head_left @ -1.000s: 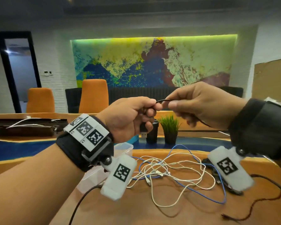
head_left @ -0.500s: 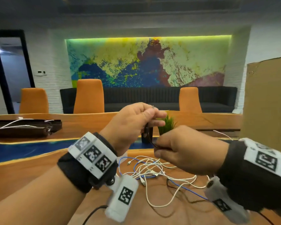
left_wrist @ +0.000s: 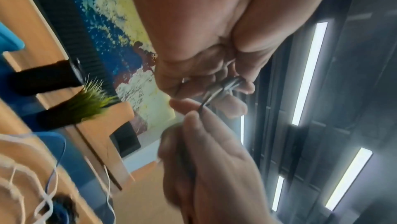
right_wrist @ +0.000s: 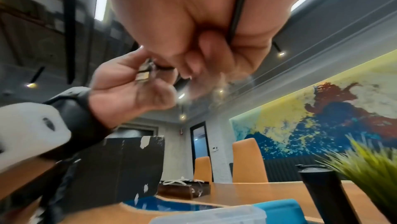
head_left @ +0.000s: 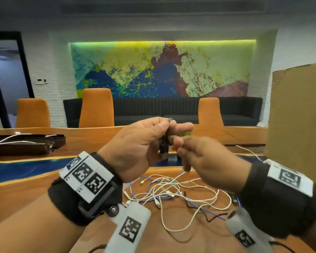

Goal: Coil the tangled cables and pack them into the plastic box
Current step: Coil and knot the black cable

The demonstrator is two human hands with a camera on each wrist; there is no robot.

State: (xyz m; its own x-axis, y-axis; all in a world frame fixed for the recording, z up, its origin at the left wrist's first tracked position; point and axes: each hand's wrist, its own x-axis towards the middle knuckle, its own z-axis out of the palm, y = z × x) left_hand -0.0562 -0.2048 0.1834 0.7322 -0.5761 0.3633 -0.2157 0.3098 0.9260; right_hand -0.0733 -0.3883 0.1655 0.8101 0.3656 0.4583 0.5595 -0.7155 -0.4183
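At centre frame in the head view, the left hand (head_left: 140,147) holds a small bundle of black cable (head_left: 164,145) pinched between thumb and curled fingers, raised above the wooden surface (head_left: 26,203). The right hand (head_left: 210,161), just beside it, has its grip closed on the same cable, which runs back across its palm in the right wrist view. Below them lies a tangle of white and blue cables (head_left: 171,194); the plastic box (right_wrist: 214,215) shows at the bottom of the right wrist view.

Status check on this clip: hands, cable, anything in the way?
Left hand grips coiled black cable. Right hand pinches its loose run. Tangled cables on table, uncoiled. Nothing blocking.
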